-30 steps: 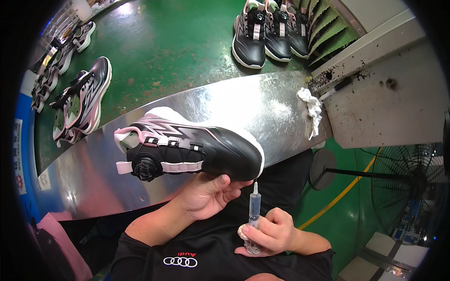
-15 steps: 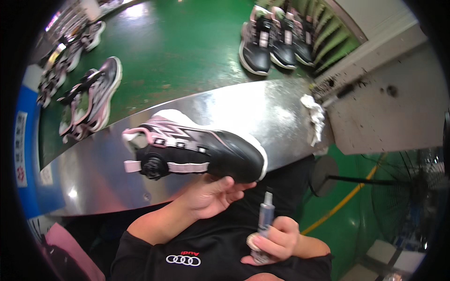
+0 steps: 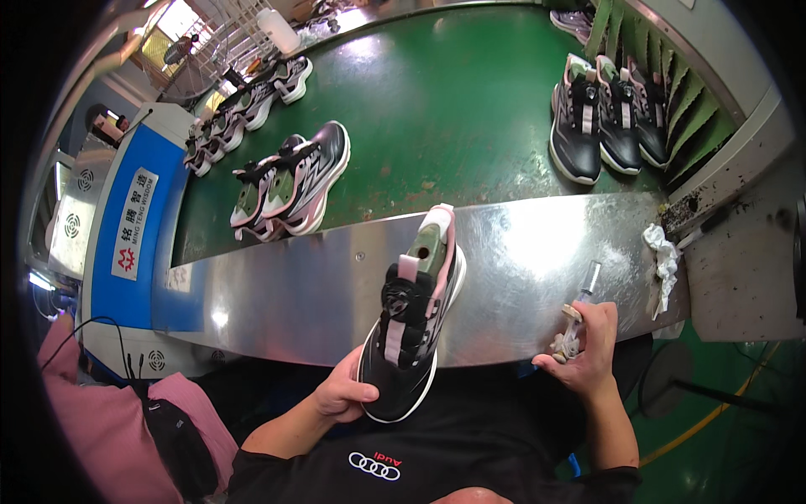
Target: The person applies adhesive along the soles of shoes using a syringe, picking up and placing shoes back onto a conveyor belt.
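Observation:
A black, pink and grey sneaker (image 3: 401, 336) with a white sole is in my left hand (image 3: 342, 388), gripped near the toe. Its toe points toward me and its heel reaches over the metal ledge; a round black dial and a pink strap show on top. Off to the right, above the ledge's near edge, my right hand (image 3: 592, 346) has its fingers around a clear syringe (image 3: 589, 284), nozzle pointing away from me. Whitish material covers the syringe's near end, and my thumb stands apart from it.
Beyond the shiny metal ledge (image 3: 495, 290) runs a green belt (image 3: 420, 109). Sneakers (image 3: 315, 181) stand on it at left, with more in a row at right (image 3: 575, 126). Crumpled white tissue (image 3: 663, 265) lies at the ledge's right end. A pink-clothed person (image 3: 109, 420) is at lower left.
My view has shifted up and left. The sneaker has turned from lying sideways to toe toward me. My right hand has moved with the syringe from before my body to the ledge.

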The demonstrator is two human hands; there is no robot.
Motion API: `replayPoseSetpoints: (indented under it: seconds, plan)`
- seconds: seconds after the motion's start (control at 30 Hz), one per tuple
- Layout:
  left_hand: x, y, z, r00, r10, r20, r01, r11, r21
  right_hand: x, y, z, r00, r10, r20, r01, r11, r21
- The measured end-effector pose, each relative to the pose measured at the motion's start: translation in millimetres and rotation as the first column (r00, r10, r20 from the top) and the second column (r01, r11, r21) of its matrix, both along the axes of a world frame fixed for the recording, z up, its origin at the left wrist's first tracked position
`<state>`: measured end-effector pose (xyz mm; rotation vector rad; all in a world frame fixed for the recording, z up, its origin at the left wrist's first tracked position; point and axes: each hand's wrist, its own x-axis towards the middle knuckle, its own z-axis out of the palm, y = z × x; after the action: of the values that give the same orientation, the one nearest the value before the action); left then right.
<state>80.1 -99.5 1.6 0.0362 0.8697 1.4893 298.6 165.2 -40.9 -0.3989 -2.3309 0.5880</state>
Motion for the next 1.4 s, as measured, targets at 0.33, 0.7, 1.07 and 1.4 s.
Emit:
replayPoseSetpoints:
  seconds: [0.33,0.7,1.07,1.4]
  plan:
    - [-75.5,232.1,-31.6,0.962,0.009,-0.273,0.017,0.996,0.093,-10.7,3.8,-12.3,0.997,-0.083,0.007,0.083,0.975,-0.208]
    - [-143.9,85.8,-39.6,0.662,0.457,-0.595,-0.450,0.876,0.171,-4.4,11.8,-15.2,0.996,-0.077,-0.042,0.064,0.967,-0.248]
    - [-236.3,69.4,-66.0,0.198,0.481,-0.854,-0.589,0.755,0.288,-14.9,0.4,-16.9,0.995,-0.080,-0.063,0.070,0.987,-0.147]
    - [-197.0,51.7,-11.2,0.344,0.387,-0.856,-0.439,0.872,0.217,-10.0,2.1,-17.9,0.996,-0.073,-0.040,0.069,0.993,-0.094]
